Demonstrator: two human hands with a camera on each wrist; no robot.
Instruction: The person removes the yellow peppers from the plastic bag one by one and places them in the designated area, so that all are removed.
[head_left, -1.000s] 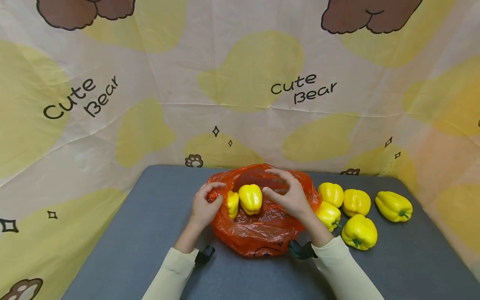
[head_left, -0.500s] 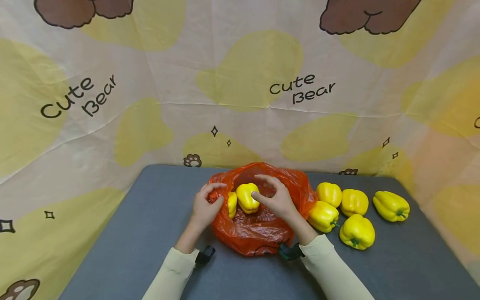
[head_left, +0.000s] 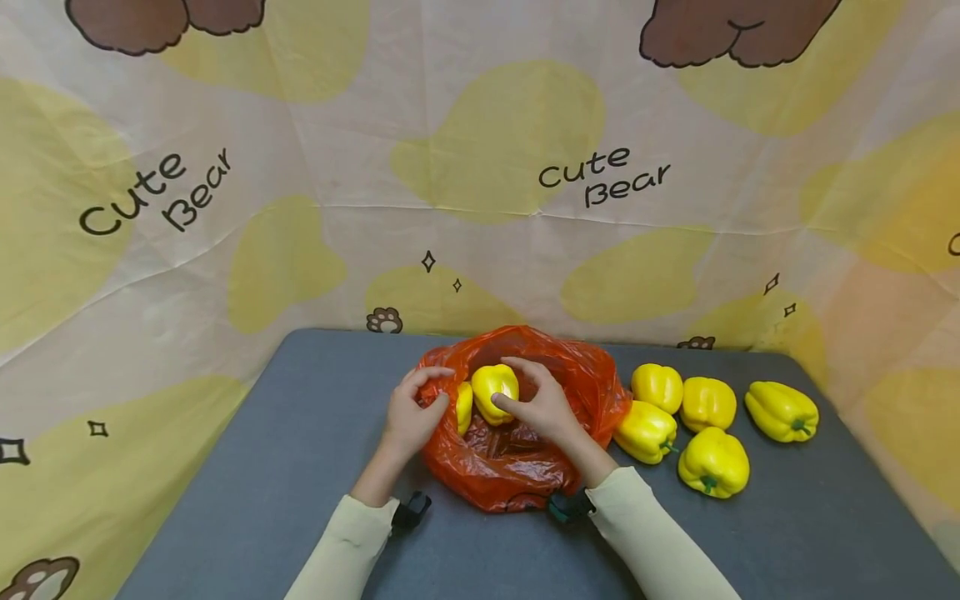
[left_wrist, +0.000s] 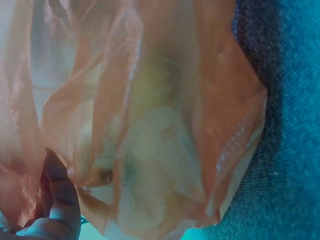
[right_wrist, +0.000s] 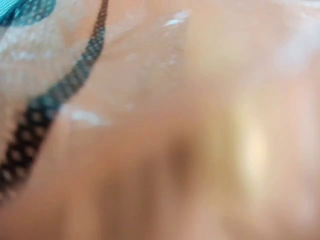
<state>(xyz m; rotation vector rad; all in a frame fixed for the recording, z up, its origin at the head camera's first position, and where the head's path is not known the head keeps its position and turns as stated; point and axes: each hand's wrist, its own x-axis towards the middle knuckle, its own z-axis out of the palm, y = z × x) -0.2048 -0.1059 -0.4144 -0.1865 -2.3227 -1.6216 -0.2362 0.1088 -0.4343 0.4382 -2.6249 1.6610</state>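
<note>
A red plastic bag (head_left: 517, 479) lies with its mouth wide on the table. My left hand (head_left: 409, 417) holds the bag's left rim between thumb and fingers; its fingers (left_wrist: 62, 200) show against the thin plastic in the left wrist view. Inside the bag, a yellow bell pepper (head_left: 491, 386) sits beside a second yellow bell pepper (head_left: 464, 410), which is partly covered by the rim. My right hand (head_left: 546, 408) reaches into the bag and grips the first pepper from its right side, thumb in front. The right wrist view shows mostly blurred bag plastic (right_wrist: 140, 65).
Right of the bag lie several more yellow bell peppers (head_left: 714, 463), the closest pepper (head_left: 643, 432) against the bag's side. One pepper (head_left: 782, 412) lies apart at the far right. A printed cloth (head_left: 480, 167) hangs behind the grey table (head_left: 315, 433).
My right hand has moved left inside the bag and come up to the pepper, its thumb now over the front. The bag's right side has shifted slightly left. My left hand has stayed put.
</note>
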